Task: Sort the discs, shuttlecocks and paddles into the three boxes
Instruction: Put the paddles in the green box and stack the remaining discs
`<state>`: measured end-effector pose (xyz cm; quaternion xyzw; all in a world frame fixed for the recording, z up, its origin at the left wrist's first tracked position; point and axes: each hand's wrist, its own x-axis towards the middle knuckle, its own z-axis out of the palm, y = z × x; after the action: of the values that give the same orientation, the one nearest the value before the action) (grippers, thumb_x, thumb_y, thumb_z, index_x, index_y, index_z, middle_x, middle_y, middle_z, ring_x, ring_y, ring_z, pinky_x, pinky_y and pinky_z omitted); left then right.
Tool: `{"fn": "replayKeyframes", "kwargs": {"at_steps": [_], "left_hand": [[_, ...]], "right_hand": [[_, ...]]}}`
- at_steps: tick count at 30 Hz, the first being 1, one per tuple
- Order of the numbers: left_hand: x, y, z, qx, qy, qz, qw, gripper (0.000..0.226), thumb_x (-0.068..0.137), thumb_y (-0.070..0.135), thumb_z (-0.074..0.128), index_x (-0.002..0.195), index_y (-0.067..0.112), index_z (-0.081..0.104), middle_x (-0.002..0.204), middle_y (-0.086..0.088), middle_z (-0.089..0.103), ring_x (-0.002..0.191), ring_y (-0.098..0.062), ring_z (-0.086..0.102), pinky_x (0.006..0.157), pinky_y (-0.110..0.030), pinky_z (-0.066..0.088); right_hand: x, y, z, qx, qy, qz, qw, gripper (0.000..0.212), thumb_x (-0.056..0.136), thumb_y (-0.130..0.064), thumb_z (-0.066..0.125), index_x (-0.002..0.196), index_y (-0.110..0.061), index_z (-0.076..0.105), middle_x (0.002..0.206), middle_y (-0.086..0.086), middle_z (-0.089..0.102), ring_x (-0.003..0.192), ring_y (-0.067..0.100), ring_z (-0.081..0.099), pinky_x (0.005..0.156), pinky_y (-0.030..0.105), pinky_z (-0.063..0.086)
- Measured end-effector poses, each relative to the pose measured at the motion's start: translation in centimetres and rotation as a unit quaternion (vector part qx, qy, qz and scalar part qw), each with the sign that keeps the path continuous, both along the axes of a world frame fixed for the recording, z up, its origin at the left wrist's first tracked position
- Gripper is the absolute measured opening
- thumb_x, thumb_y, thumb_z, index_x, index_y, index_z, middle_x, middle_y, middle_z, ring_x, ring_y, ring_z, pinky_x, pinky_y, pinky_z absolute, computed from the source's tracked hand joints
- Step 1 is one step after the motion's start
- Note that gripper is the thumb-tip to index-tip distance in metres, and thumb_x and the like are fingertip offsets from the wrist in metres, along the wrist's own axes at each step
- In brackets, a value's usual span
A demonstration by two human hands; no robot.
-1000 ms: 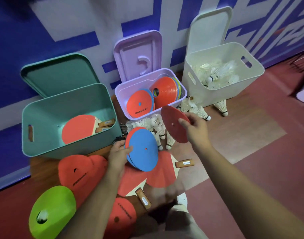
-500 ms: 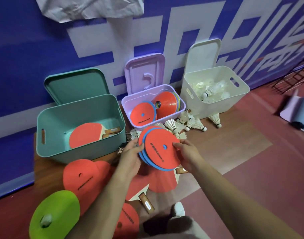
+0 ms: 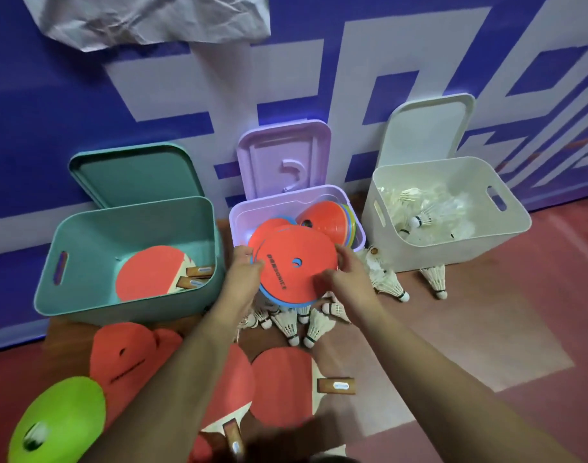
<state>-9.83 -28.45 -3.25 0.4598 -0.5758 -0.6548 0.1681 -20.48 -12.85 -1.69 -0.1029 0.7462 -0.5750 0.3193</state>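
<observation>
On the floor nearest the person's feet lies a green disc [image 3: 57,419], and just beyond it a couple of overlapping orange discs [image 3: 125,355]. Beside those, partly hidden under the forearms, lie red paddles [image 3: 281,385] with wooden handles, one handle pointing right and another toward the bottom edge. A little further on, white shuttlecocks [image 3: 314,327] lie scattered on the floor [image 3: 486,329], right below the hands.

Both hands are up together on a stack of discs [image 3: 296,262], orange on top with a blue edge showing underneath. The left hand [image 3: 244,279] has its grip closed on the stack's left edge, thumb over the top. The right hand [image 3: 347,279] has its grip closed on the right edge, thumb pressed on the orange face. The stack is tilted toward the person and overlaps the front rim of the lilac box [image 3: 235,225]; I cannot tell whether it touches that rim.

Inside this middle box are more orange discs and a nested set of coloured ones standing on edge. To its left the teal box [image 3: 119,312] holds red paddles, handles to the right. To its right the white box [image 3: 453,252] holds shuttlecocks, with a few more lying against its front. Each box's lid leans behind it against the blue-and-white wall [image 3: 35,95], where a crumpled sheet [image 3: 145,18] hangs at the top.
</observation>
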Motion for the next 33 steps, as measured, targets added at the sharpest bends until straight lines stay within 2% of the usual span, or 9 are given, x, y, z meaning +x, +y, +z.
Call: {"fn": "replayKeyframes", "kwargs": {"at_steps": [5, 10, 13, 15, 18, 21, 25, 29, 33], "left_hand": [[-3.1, -2.6, -2.3, -0.024, -0.064, 0.027, 0.997, 0.036, 0.078, -0.011, 0.054, 0.093, 0.021, 0.055, 0.097, -0.009, 0.061, 0.089, -0.032, 0.064, 0.074, -0.046, 0.054], [-5.6, -4.6, -4.7, -0.058, -0.138, 0.060, 0.987, 0.031, 0.072, -0.005, 0.058, 0.098, 0.010, 0.063, 0.099, -0.014, 0.068, 0.095, -0.032, 0.067, 0.083, -0.042, 0.056], [-7.0, -5.6, -5.9, -0.101, -0.189, 0.058, 0.975, 0.032, 0.064, 0.010, 0.058, 0.095, 0.005, 0.064, 0.094, -0.014, 0.069, 0.089, -0.031, 0.067, 0.077, -0.038, 0.054], [-7.6, -5.7, -5.8, -0.118, -0.211, 0.042, 0.969, 0.028, 0.074, 0.006, 0.059, 0.102, 0.003, 0.063, 0.098, -0.013, 0.068, 0.090, -0.028, 0.064, 0.078, -0.035, 0.050], [-7.9, -5.8, -6.2, -0.142, -0.240, 0.013, 0.960, 0.033, 0.082, 0.008, 0.059, 0.115, 0.003, 0.058, 0.115, -0.017, 0.063, 0.106, -0.031, 0.061, 0.084, -0.033, 0.045], [-7.4, -5.9, -5.7, -0.136, -0.211, -0.008, 0.968, 0.037, 0.087, 0.010, 0.059, 0.124, 0.011, 0.057, 0.127, -0.009, 0.059, 0.115, -0.024, 0.057, 0.089, -0.024, 0.041], [-4.0, -5.3, -4.7, -0.101, -0.132, -0.006, 0.986, 0.016, 0.083, 0.027, 0.064, 0.088, 0.042, 0.061, 0.106, -0.001, 0.068, 0.100, -0.022, 0.065, 0.091, -0.042, 0.053], [0.4, -2.0, -3.0, -0.116, -0.114, -0.055, 0.985, 0.014, 0.089, 0.022, 0.062, 0.097, 0.034, 0.062, 0.106, 0.000, 0.069, 0.099, -0.014, 0.066, 0.086, -0.034, 0.052], [5.4, 0.5, -3.5, -0.134, -0.132, -0.096, 0.978, 0.015, 0.089, 0.012, 0.063, 0.094, 0.027, 0.063, 0.097, 0.000, 0.071, 0.095, -0.013, 0.065, 0.087, -0.028, 0.051]], "right_hand": [[-5.5, -3.9, -1.2, 0.010, 0.048, 0.059, 0.997, 0.057, 0.073, 0.009, 0.059, 0.124, -0.016, 0.056, 0.095, -0.008, 0.064, 0.077, 0.009, 0.062, 0.072, 0.022, 0.051], [-8.7, -8.2, -3.8, 0.058, 0.132, 0.134, 0.980, 0.058, 0.073, 0.005, 0.058, 0.124, -0.020, 0.057, 0.086, -0.015, 0.059, 0.079, 0.022, 0.062, 0.080, 0.041, 0.055], [-10.1, -10.3, -5.6, 0.080, 0.151, 0.141, 0.975, 0.057, 0.074, 0.003, 0.060, 0.127, -0.016, 0.055, 0.092, -0.009, 0.060, 0.084, 0.020, 0.058, 0.083, 0.034, 0.049], [-10.8, -11.0, -6.6, 0.101, 0.167, 0.171, 0.966, 0.056, 0.075, 0.002, 0.061, 0.129, -0.013, 0.054, 0.098, -0.004, 0.060, 0.087, 0.018, 0.057, 0.079, 0.025, 0.042], [-11.5, -11.5, -7.7, 0.139, 0.186, 0.246, 0.941, 0.044, 0.076, -0.006, 0.062, 0.120, -0.009, 0.058, 0.096, 0.001, 0.062, 0.089, 0.022, 0.058, 0.081, 0.031, 0.046], [-11.0, -10.9, -7.7, 0.143, 0.257, 0.251, 0.922, 0.032, 0.075, -0.013, 0.059, 0.107, -0.007, 0.062, 0.096, 0.012, 0.064, 0.096, 0.030, 0.056, 0.083, 0.034, 0.043], [-8.3, -7.5, -5.4, 0.080, 0.266, 0.206, 0.938, 0.034, 0.084, -0.012, 0.060, 0.118, -0.008, 0.061, 0.107, 0.008, 0.055, 0.102, 0.026, 0.057, 0.093, 0.034, 0.044], [-4.0, -2.9, -4.9, 0.040, 0.236, 0.170, 0.956, 0.019, 0.085, -0.009, 0.059, 0.100, -0.020, 0.061, 0.101, 0.002, 0.056, 0.090, 0.019, 0.061, 0.080, 0.027, 0.049], [1.3, 1.6, -6.5, 0.097, 0.173, 0.151, 0.968, 0.011, 0.086, -0.016, 0.058, 0.094, -0.023, 0.057, 0.095, 0.000, 0.060, 0.086, 0.012, 0.061, 0.073, 0.029, 0.049]]}}
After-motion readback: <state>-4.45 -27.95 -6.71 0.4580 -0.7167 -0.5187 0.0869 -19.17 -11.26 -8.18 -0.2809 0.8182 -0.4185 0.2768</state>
